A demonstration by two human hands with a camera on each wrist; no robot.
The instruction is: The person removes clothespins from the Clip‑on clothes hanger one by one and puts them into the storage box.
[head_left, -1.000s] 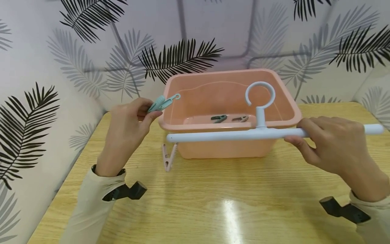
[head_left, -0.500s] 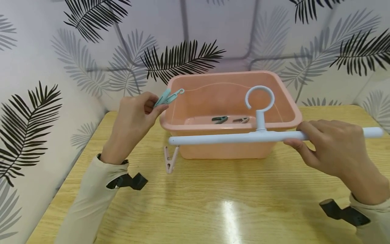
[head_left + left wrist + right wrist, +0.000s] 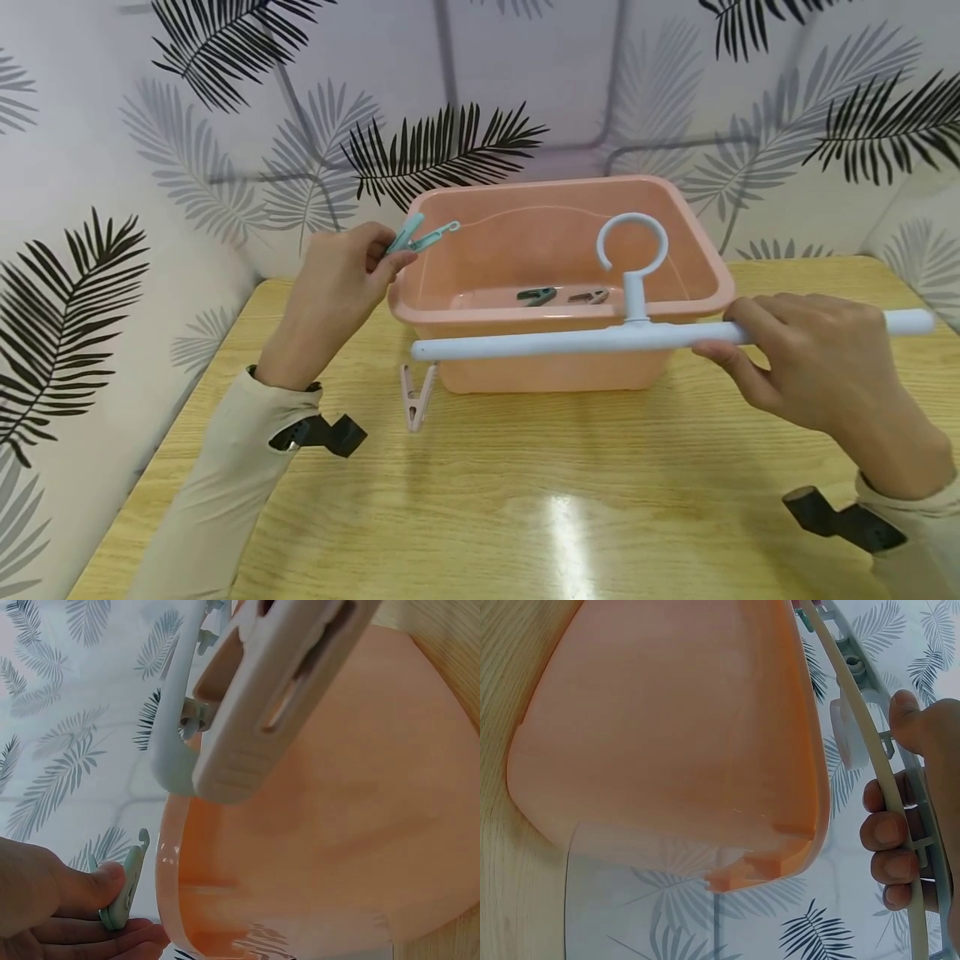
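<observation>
My left hand (image 3: pixel 341 279) pinches a light teal clothespin (image 3: pixel 426 240) with a small hook at its tip, above the left rim of a pink tub (image 3: pixel 562 379). In the left wrist view that clothespin (image 3: pixel 126 889) sits between thumb and fingers. My right hand (image 3: pixel 817 358) grips the right part of a pale blue hanger bar (image 3: pixel 525 342), held level before the tub. Its open ring hook (image 3: pixel 664 242) points up. A pale pink clothespin (image 3: pixel 415 400) hangs from the bar's left end; in the left wrist view this clothespin (image 3: pixel 259 712) looms close. Fingers wrap the bar in the right wrist view.
Inside the tub lie a dark green clothespin (image 3: pixel 537 296) and a pinkish one (image 3: pixel 588 297). Under everything is a wood-grain table (image 3: pixel 480 492). A leaf-patterned sheet (image 3: pixel 525 75) rises behind and along the left side.
My left hand has moved a little up and to the right with the teal clothespin, whose two arms now show spread in a V. The hanger has barely shifted.
</observation>
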